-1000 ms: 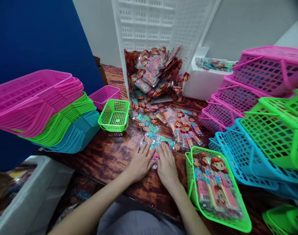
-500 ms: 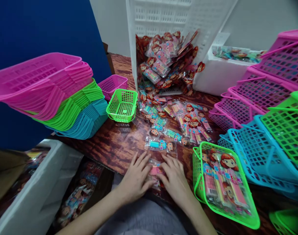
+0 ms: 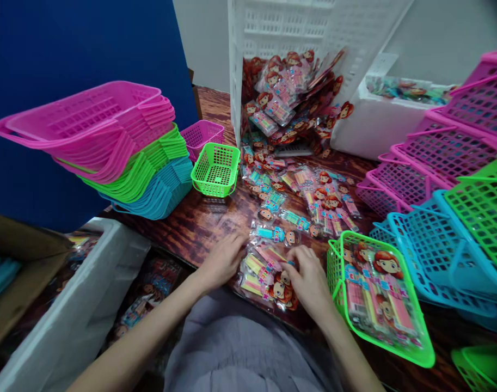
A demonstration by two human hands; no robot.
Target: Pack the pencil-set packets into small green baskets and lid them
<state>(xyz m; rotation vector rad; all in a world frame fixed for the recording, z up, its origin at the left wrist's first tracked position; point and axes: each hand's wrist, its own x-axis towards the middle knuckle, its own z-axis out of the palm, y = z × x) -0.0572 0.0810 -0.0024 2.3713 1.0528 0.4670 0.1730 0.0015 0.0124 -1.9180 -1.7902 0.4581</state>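
Several clear packets with pink and yellow contents and red-haired figures (image 3: 264,275) lie fanned at the table's front edge, between my hands. My left hand (image 3: 227,256) touches their left side, its fingers bent and together; whether it grips anything is hidden. My right hand (image 3: 307,272) has thumb and fingers closed on the upper right packet of this group. Just beyond lie blue packets (image 3: 268,233). On the right, a green basket (image 3: 428,348) holds several upright packets (image 3: 379,294).
Stacked pink, green and blue baskets (image 3: 150,185) stand at left, beside a small green basket (image 3: 215,188). A white crate (image 3: 235,71) spills packets at the back. More baskets (image 3: 428,245) crowd the right; a foam box (image 3: 80,310) sits lower left.
My hands have moved apart and their fingers have drawn in, uncovering the fanned packets between them. The view has shifted slightly, so the surroundings sit further right.
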